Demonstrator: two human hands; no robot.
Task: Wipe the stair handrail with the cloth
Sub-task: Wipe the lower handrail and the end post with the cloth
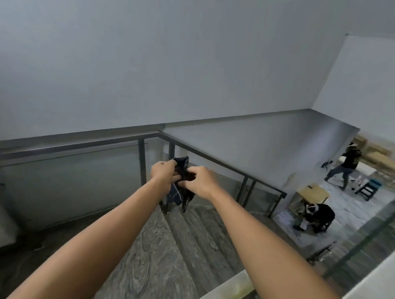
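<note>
Cloth: the dark cloth (180,182) is up in front of you, bunched between both hands, one corner standing above them and a tail hanging below; it is clear of the rail (214,160), which runs just behind it.
Left hand: your left hand (162,171) has its fingers curled round the cloth's left edge, pinching it near the top.
Right hand: your right hand (200,182) grips the cloth from the right, fingers folded in over the bunch; how tight that hold is cannot be told.
Rail: a dark metal bar on posts with glass panels under it, cornering just left of the cloth and then sloping down to the right along the stairs (164,243).
Step, as I judge it: you look to be folding or gathering the cloth, with no wiping contact made yet.
Risk, drop: with the cloth held out over the stairs and both grips shifting, a slack pinch could let it fall down the steps.
Risk, poor wipe: a loose tail could snag on a post beside the rail, or the bunch could skim only the bar's top and miss its sides.
Risk, footing: eyes on the cloth near the top step could cost you your balance.
Below: past the rail's low end, two people (319,215) are on the lower floor near a stool (370,188).
</note>
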